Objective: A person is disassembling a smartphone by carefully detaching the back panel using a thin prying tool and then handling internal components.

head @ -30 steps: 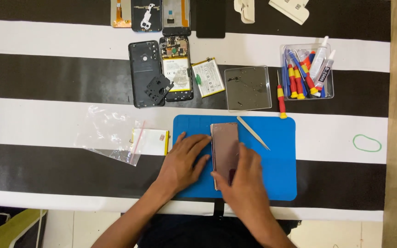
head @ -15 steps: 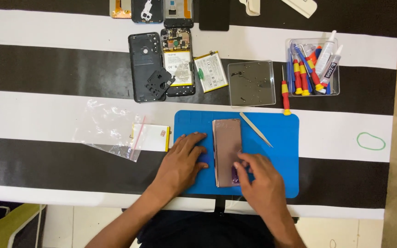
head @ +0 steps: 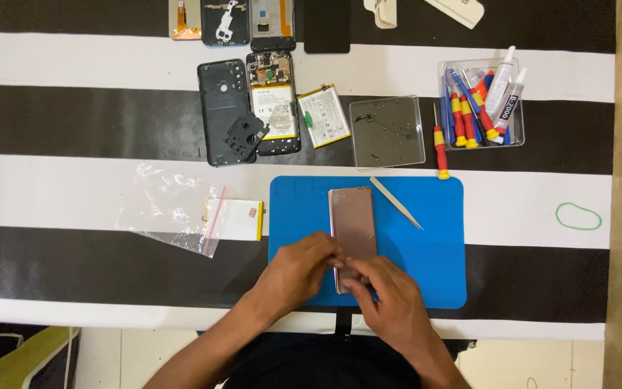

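One rose-coloured phone (head: 353,223), a flat glossy slab lying lengthwise, rests on one blue work mat (head: 426,252) near the counter's (head: 73,194) front edge. The fingers of the left hand (head: 298,272) and right hand (head: 383,292) pinch together at its near end, grasping its lower edge. Outward lie one pale spudger (head: 396,202) on the mat, one clear parts tray (head: 387,132), one red-and-yellow screwdriver (head: 440,142), one clear tool bin (head: 482,101), one plastic bag (head: 174,209) and one dismantled black phone (head: 250,108) toward the back edge.
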